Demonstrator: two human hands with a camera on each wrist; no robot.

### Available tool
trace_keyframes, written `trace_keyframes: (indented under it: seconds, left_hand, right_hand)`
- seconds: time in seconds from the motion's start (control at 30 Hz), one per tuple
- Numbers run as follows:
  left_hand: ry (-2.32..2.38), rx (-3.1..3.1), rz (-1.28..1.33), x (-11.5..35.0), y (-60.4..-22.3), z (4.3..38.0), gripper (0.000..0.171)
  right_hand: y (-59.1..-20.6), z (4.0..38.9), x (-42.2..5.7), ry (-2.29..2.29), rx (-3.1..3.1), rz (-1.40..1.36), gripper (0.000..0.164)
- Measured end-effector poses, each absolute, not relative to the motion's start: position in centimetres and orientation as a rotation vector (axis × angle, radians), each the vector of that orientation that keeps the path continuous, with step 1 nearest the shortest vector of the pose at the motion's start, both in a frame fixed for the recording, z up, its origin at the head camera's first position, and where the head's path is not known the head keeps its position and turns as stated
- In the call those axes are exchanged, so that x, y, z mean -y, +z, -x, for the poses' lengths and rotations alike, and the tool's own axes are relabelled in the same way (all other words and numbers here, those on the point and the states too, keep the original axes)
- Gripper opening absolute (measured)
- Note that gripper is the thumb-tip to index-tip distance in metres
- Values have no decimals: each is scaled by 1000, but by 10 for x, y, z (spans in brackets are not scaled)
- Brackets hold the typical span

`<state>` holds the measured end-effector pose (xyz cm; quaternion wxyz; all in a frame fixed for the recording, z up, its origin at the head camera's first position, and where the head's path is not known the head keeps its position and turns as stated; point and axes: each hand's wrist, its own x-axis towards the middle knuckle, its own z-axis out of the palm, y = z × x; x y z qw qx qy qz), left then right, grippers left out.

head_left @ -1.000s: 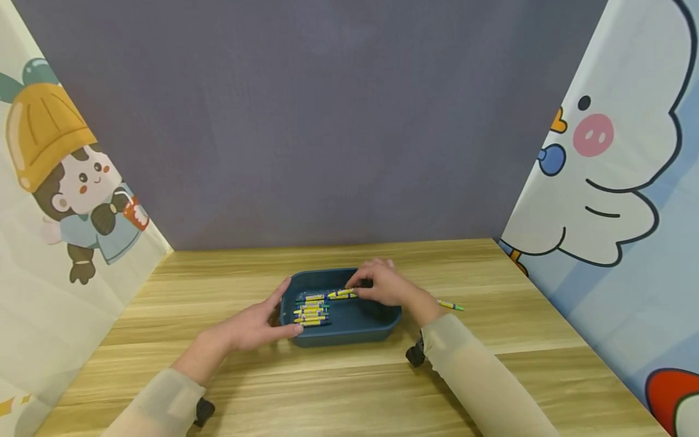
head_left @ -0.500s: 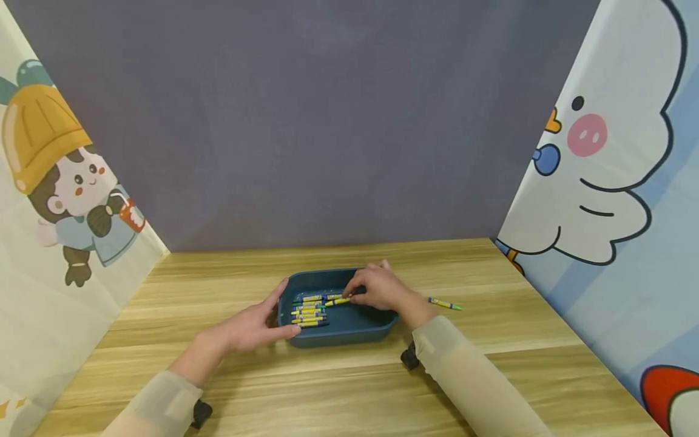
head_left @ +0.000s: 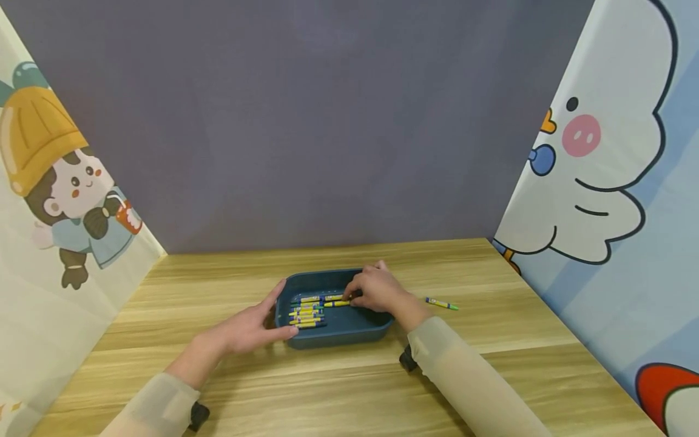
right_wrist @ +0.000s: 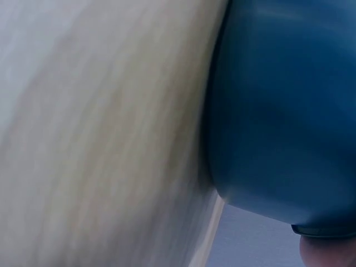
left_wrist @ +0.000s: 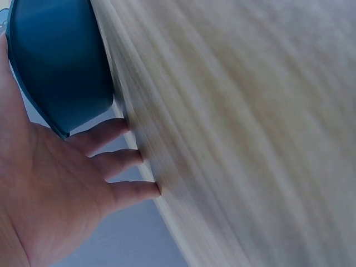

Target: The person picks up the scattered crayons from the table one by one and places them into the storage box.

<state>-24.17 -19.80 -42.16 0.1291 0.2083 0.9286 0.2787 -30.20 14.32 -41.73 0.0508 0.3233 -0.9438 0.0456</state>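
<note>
A dark blue tray (head_left: 349, 338) stands on the table with several yellow-wrapped crayons (head_left: 307, 314) laid side by side in its left part. My left hand (head_left: 248, 328) spans the tray's left end, thumb on the near rim and index finger along the far corner. In the left wrist view the other fingers (left_wrist: 119, 161) reach down to the tabletop, fairly straight. Inside the tray my right hand (head_left: 377, 289) pinches the right end of a yellow crayon (head_left: 336, 304), just in front of another crayon (head_left: 333, 298) in the back row. The right fingertips are partly hidden.
A single crayon with a green tip (head_left: 442, 303) lies on the wooden table (head_left: 327, 388) right of the tray. A grey panel (head_left: 327, 121) rises behind the table, with cartoon-printed sheets (head_left: 606, 152) at both sides.
My right hand has lowered its crayon from above the back row to the tray floor in front of it. The left hand stays at the tray's left end.
</note>
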Motion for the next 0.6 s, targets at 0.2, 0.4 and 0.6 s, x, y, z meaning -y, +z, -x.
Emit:
trace_keyframes:
  seconds: [0.2,0.4,0.6]
  left_hand:
    - [804,-2704,-595,198,-422,241,116]
    - [798,-2707,-593,199,-423,242,116]
    - [802,-2701,-608,199,-423,243,116]
  right_hand:
    - [-419,303,-143,148,2872,-973,17]
    - [-419,304,-143,228,2886,-955,19]
    - [-416,307,-151,595,2864,-979,25]
